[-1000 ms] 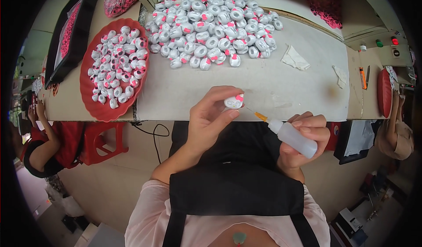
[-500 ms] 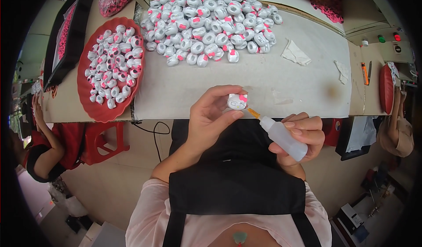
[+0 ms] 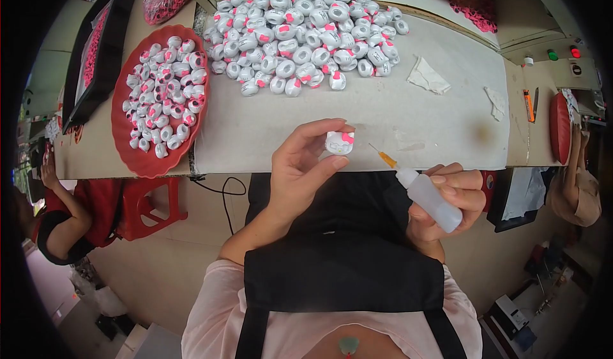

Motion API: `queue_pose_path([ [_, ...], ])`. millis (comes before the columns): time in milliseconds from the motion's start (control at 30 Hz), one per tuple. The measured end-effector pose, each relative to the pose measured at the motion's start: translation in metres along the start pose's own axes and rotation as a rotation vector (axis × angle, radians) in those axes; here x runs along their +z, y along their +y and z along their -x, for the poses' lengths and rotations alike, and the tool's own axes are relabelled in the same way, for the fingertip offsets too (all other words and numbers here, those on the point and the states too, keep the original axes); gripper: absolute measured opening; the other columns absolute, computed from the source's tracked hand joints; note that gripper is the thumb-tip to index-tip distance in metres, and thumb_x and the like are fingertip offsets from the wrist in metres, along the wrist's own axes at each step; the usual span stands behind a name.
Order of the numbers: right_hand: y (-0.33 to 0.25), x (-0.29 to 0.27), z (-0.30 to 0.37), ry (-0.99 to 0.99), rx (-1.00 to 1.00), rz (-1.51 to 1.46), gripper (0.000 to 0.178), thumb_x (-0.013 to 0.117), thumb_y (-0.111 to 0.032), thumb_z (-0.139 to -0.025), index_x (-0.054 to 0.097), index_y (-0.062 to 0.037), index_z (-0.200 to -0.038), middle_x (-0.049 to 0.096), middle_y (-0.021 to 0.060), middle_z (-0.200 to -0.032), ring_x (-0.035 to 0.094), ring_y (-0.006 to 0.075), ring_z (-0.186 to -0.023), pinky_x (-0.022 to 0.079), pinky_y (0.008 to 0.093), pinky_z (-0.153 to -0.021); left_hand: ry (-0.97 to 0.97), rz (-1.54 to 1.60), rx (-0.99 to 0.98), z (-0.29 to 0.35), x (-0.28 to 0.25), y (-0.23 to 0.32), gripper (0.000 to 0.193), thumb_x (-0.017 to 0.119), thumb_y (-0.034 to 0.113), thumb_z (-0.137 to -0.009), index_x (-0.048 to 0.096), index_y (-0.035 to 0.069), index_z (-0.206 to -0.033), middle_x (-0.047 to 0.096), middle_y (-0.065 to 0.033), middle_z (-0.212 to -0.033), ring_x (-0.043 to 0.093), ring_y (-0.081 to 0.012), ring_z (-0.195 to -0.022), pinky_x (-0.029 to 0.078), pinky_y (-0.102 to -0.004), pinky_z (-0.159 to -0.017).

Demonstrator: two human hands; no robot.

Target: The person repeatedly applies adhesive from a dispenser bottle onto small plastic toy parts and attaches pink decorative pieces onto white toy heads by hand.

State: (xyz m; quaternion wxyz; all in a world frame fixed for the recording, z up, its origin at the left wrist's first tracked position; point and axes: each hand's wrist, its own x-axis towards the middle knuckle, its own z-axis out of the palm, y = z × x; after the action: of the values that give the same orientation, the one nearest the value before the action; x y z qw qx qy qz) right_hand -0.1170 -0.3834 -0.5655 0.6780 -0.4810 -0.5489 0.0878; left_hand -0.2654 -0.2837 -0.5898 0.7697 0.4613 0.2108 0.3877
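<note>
Between the thumb and fingers of my left hand [image 3: 299,170] is a small white cat-head figurine [image 3: 339,144] with a pink bow, its face turned toward me. My right hand [image 3: 454,199] is wrapped round a translucent white squeeze bottle [image 3: 435,203], tilted up to the left. An orange needle tip [image 3: 387,160] with a thin metal needle caps the bottle and points at the figurine, a short gap away. Beyond my hands, a large pile of similar white heads with pink bows [image 3: 303,55] covers the back of the white work sheet [image 3: 255,135].
At the left, a red oval tray [image 3: 128,145] holds many smaller white-and-pink heads. Crumpled tissue [image 3: 428,76], an orange marker-like tool [image 3: 529,106] and a red cushion-like object [image 3: 561,129] lie to the right. A red stool [image 3: 137,209] stands below the table; co-workers sit on both sides.
My right hand has drawn the bottle back to the right and down, so the needle is off the figurine. My left hand has shifted slightly left and up with the figurine.
</note>
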Motion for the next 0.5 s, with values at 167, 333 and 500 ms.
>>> queue_pose_path([
  [167, 0.006, -0.004, -0.005, 0.278, 0.12, -0.068, 0.04, 0.069, -0.01, -0.065, 0.035, -0.0078, -0.086, 0.046, 0.0123, -0.087, 0.051, 0.0179, -0.065, 0.046, 0.0279, -0.059, 0.047, 0.243, -0.158, -0.004, -0.007, -0.003, 0.04, 0.055, 0.0, -0.073, 0.043, 0.0, -0.111, 0.051, -0.0115, -0.105, 0.046, -0.0149, -0.097, 0.033, -0.0275, -0.085],
  [333, 0.044, -0.034, -0.037, 0.074, 0.506, 0.085, 0.029, 0.055, 0.009, -0.066, 0.044, -0.0035, -0.09, 0.049, 0.0107, -0.083, 0.053, 0.0192, -0.079, 0.045, 0.0283, -0.067, 0.043, 0.575, -0.318, -0.005, -0.012, -0.008, 0.042, 0.054, 0.007, -0.077, 0.04, 0.004, -0.117, 0.049, -0.0101, -0.106, 0.045, -0.0119, -0.085, 0.035, -0.0252, -0.074],
  [500, 0.088, -0.05, -0.061, -0.183, 0.238, 0.765, 0.024, 0.056, 0.005, -0.067, 0.049, -0.0031, -0.089, 0.053, 0.0081, -0.082, 0.055, 0.0189, -0.075, 0.044, 0.0266, -0.066, 0.002, 0.627, -0.346, -0.005, -0.01, -0.011, 0.042, 0.052, 0.01, -0.079, 0.039, 0.005, -0.119, 0.048, -0.0091, -0.108, 0.045, -0.0127, -0.087, 0.035, -0.0254, -0.075],
])
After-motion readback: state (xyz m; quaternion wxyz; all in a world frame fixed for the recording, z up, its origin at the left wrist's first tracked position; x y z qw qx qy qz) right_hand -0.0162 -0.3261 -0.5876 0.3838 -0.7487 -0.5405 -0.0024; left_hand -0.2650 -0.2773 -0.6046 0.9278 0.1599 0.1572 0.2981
